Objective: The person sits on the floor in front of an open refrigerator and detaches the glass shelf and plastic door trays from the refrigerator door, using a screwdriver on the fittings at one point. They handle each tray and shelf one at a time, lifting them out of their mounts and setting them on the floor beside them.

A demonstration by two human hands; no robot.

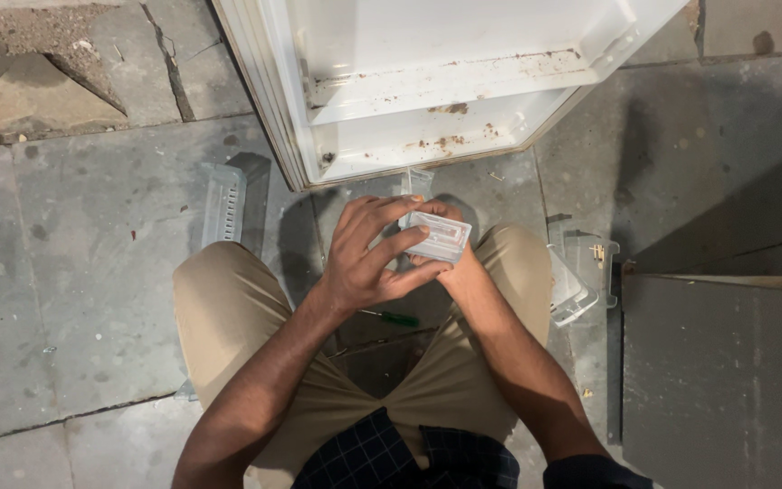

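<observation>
1. The stone floor (92,299) carries a dirty white fridge door (427,81) at its far edge, with bare slabs left of the knees.
2. A clear shelf tray (224,204) lies left; another clear bin (581,272) lies right, near a grey panel (726,380).
3. The left hand (368,258) and the right hand (450,263) both clasp a small clear plastic piece (441,237) above the lap.
4. A green-handled screwdriver (395,318) lies between the legs.

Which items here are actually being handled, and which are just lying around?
In hand:
small clear rectangular plastic part, held by left hand and right hand

Lying about:
green-handled screwdriver
clear slotted plastic tray
clear plastic bins
dirty white refrigerator door
</observation>
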